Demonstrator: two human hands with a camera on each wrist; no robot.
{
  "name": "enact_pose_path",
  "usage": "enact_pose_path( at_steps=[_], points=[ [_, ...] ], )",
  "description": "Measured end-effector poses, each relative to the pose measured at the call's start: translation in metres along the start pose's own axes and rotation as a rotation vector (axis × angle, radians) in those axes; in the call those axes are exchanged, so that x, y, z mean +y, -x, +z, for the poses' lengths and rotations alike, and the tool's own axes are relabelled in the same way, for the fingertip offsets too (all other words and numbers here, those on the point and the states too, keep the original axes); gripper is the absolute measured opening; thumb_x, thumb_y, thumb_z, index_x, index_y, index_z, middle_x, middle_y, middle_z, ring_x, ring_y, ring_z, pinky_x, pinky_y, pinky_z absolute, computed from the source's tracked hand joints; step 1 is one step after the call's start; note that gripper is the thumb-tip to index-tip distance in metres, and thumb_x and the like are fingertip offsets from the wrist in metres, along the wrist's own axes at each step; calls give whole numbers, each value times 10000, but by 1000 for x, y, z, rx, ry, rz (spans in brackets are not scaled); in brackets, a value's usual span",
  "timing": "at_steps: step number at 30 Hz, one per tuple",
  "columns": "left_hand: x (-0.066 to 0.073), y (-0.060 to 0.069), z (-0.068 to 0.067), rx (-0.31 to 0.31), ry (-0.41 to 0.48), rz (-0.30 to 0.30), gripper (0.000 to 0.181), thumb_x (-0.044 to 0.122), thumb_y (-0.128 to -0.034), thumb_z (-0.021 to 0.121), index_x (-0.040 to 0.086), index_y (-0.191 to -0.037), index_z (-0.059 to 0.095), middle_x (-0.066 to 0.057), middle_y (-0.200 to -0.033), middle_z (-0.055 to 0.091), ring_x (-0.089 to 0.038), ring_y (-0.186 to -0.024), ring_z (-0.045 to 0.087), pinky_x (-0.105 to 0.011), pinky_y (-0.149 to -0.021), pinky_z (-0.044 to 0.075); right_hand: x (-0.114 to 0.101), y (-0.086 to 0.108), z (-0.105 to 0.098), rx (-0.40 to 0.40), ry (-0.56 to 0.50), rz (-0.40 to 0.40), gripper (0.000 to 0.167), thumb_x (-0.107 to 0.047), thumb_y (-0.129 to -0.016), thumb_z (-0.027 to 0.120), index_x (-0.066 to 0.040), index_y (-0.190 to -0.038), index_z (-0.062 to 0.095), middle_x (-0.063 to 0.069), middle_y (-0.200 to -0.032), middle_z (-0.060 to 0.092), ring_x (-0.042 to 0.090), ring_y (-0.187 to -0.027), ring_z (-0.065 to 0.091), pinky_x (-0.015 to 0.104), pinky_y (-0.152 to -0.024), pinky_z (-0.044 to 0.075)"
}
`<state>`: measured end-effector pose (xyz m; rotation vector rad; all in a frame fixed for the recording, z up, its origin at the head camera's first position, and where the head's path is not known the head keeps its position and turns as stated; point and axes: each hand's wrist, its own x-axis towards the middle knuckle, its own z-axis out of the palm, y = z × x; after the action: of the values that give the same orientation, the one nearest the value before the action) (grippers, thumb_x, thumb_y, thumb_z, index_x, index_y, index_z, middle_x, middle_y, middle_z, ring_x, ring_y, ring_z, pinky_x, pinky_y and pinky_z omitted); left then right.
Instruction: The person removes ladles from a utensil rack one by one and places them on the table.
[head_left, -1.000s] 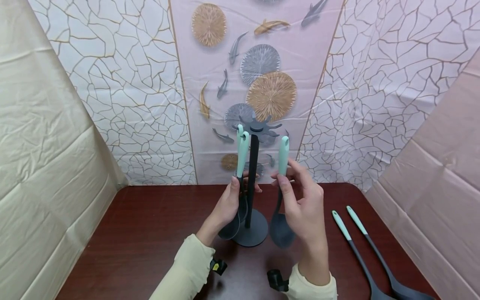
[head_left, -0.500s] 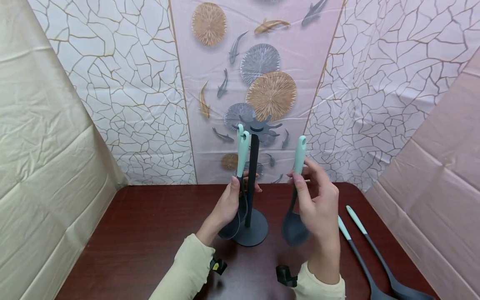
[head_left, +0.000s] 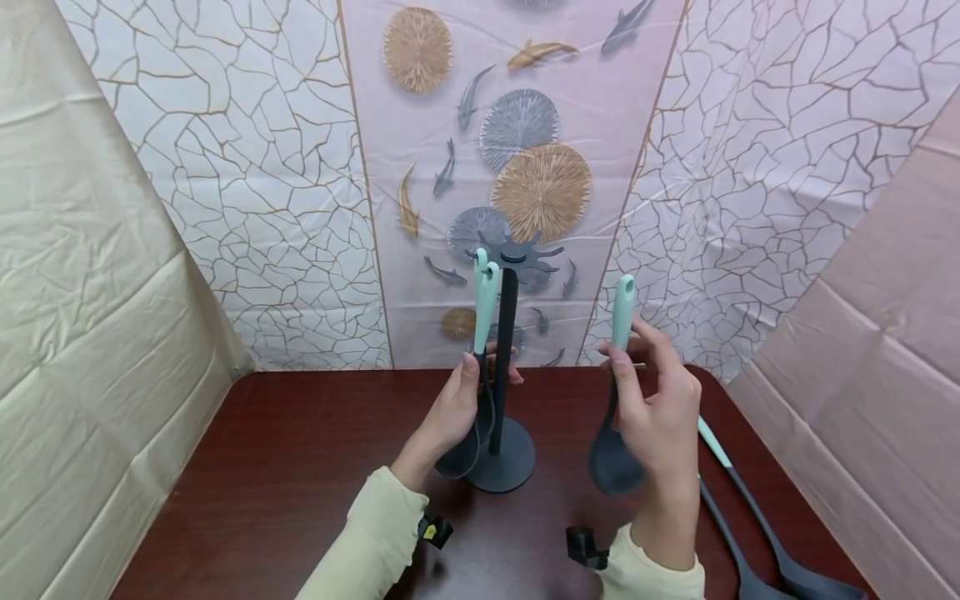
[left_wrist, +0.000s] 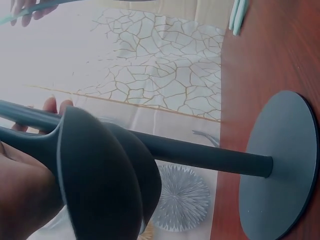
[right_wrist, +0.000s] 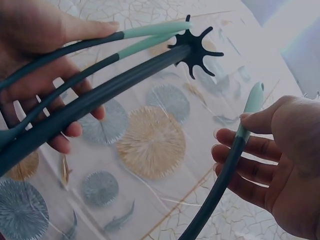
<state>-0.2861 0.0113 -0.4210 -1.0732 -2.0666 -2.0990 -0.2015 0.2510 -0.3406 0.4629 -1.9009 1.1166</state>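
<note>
Dark ladle-like utensils with mint-green handles [head_left: 487, 310] hang on the left side of a black utensil stand [head_left: 515, 467]. My left hand [head_left: 450, 410] holds the ladle [left_wrist: 97, 180] nearest me, its thumb along the dark shaft and its fingers reaching behind the stand's pole [right_wrist: 105, 95]. Another bowl sits close behind that ladle. Away to the right, my right hand [head_left: 660, 408] pinches a serving spoon [head_left: 617, 462] between thumb and fingers where green handle meets dark shaft. The spoon is upright, bowl down, above the table and apart from the stand.
Two long utensils [head_left: 765, 525] with green handles lie at the right of the dark red table [head_left: 300, 467]; my right arm partly covers one. The stand's hooked top [right_wrist: 197, 52] has several arms. Patterned cloth [head_left: 285, 192] hangs behind, and plain cloth walls flank the table.
My right hand has moved to the right with the serving spoon, farther from the stand, and now hides a utensil handle on the table. My left hand has stayed in place.
</note>
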Motion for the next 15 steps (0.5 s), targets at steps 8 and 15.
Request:
enact_pose_path(
  at_steps=[8,15],
  points=[
    [6,3,-5,-2,42,-16,806,710,-1078,230,91,-1551,436,-177,-1322,674,-319,-1277,626,-574,-1082,454,4,4,-4,6,108,-21,448,84,-976,690,-28,-1408,650,151,-1025,763,13,-873,661,103,-744,491],
    [21,-1,-9,49,40,65,554,472,-1157,277,140,-1577,420,-173,-1407,622,-319,-1283,603,-620,-1054,452,3,4,-5,66,209,-12,401,9,-990,712,-46,-1385,677,161,-1112,717,175,-891,670,79,-779,474]
  ],
)
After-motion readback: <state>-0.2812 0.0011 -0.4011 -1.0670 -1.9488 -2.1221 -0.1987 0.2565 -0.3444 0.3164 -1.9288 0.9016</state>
